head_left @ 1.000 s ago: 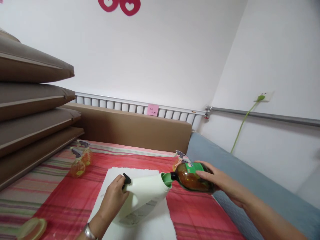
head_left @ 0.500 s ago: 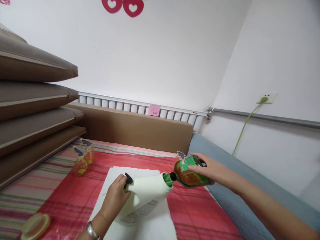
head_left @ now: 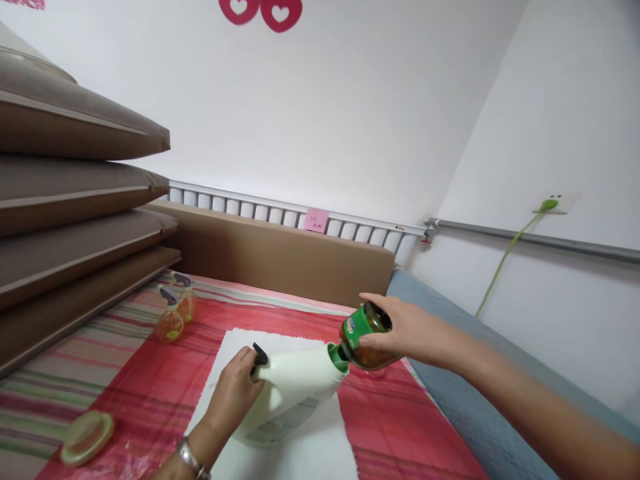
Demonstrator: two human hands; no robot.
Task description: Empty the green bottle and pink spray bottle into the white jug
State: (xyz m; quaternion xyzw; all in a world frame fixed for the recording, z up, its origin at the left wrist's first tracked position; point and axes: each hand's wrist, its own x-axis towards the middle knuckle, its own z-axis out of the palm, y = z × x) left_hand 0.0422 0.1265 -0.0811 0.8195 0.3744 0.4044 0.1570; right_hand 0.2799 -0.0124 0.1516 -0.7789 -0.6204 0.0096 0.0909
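My left hand (head_left: 234,388) is wrapped round the black-tipped handle of a pale green jug (head_left: 299,375), which tilts over with its round green-lined mouth facing right. My right hand (head_left: 400,328) grips a brown bottle with a green label (head_left: 361,328), held neck down. The bottle's neck reaches into the jug's mouth; whether liquid is flowing I cannot see. Under the jug lies a white scallop-edged cloth (head_left: 327,437).
A round yellowish lid (head_left: 86,437) lies at the lower left on a red striped cover (head_left: 400,427). Two small clear spray-style bottles (head_left: 171,323) stand farther back. Brown cushions (head_left: 85,193) are stacked at left; a brown panel (head_left: 280,250) fronts a white radiator (head_left: 240,207).
The brown bottle has tipped up more steeply, and its neck sits deeper in the jug's mouth. My right hand has risen and moved slightly left. The view has shifted a little.
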